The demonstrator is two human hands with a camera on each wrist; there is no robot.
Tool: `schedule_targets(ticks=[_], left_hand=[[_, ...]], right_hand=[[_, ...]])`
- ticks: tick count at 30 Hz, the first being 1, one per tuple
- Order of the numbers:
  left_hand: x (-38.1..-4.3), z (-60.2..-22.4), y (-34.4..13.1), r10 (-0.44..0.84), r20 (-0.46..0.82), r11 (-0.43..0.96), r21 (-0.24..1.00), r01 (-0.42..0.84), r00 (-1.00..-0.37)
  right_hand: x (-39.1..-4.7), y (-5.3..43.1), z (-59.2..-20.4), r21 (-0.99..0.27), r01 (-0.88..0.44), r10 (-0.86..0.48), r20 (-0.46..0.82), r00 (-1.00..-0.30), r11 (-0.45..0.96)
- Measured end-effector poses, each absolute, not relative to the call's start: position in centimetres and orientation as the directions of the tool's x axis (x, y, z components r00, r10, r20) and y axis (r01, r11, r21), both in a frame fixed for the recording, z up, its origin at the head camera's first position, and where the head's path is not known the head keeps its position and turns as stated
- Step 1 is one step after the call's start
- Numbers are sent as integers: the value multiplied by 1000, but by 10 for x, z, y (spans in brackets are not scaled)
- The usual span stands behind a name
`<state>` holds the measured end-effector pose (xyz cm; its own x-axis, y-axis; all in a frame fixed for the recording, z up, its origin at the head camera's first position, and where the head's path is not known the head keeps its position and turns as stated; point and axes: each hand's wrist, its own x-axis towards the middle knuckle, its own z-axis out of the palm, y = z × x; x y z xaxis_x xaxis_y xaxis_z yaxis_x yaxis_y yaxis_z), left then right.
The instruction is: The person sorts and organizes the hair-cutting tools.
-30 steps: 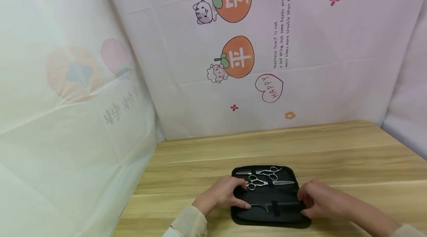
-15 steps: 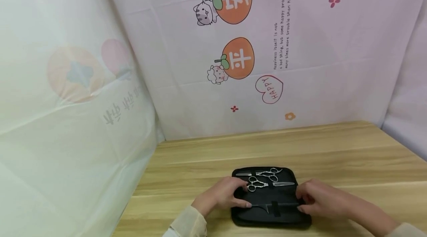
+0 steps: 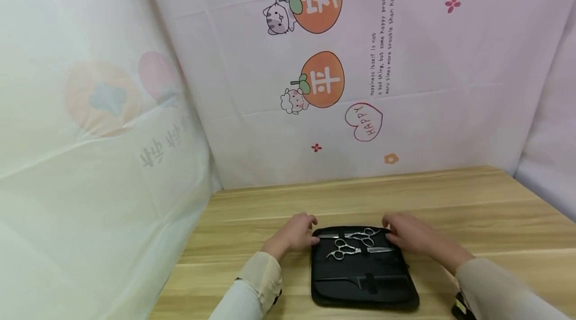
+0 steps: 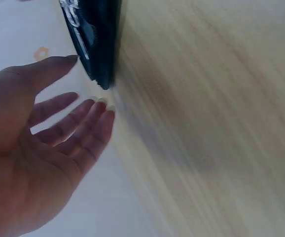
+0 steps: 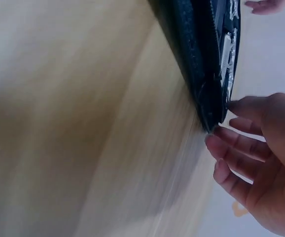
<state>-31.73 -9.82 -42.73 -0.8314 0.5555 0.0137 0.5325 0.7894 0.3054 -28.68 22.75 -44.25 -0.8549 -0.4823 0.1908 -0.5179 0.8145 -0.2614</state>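
Note:
A black zip case (image 3: 342,267) lies unfolded on the table, with two silver pairs of hairdressing scissors strapped in its far half. The upper scissors (image 3: 368,235) point left, the lower scissors (image 3: 344,250) right. Under a strap in the near half is a black tail comb (image 3: 391,282). My left hand (image 3: 294,232) is at the case's far left corner, fingers loosely spread and thumb tip right by the edge in the left wrist view. At the far right corner my right hand (image 3: 407,232) pinches the edge, thumb inside and fingertips outside in the right wrist view.
The case lies near the front of a wood-grain table (image 3: 252,225). A white printed cloth (image 3: 270,155) hangs behind the table, and more cloth (image 3: 103,200) closes off the left side. A dark strap with a yellow patch (image 3: 461,307) shows under the right sleeve.
Both hands have moved away from me, from the case's sides up to its far corners. My left hand has left the comb's tail and scissor handles, now uncovered. The case stays put.

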Motion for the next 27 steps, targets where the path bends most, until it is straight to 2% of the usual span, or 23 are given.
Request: schedule_targets(ticks=[6, 11, 17, 21, 27], left_hand=[[-322, -435, -97, 490, -47, 819, 367, 441, -871], [-321, -435, -96, 481, -48, 821, 375, 430, -875], [-320, -429, -94, 484, -43, 820, 371, 436, -874], [-319, -426, -95, 513, -18, 791, 398, 465, -858], [-315, -426, -99, 528, 64, 739, 457, 495, -847]], right_hand=[[-300, 217, -449, -184, -497, -472, 166, -866, 848], [-300, 213, -448, -150, -496, -476, 153, -866, 855], [-293, 215, -448, -108, -522, -475, 292, -831, 846], [-284, 217, -446, -136, -543, -455, 400, -795, 829], [-269, 219, -440, -111, -561, -449, 485, -751, 820]])
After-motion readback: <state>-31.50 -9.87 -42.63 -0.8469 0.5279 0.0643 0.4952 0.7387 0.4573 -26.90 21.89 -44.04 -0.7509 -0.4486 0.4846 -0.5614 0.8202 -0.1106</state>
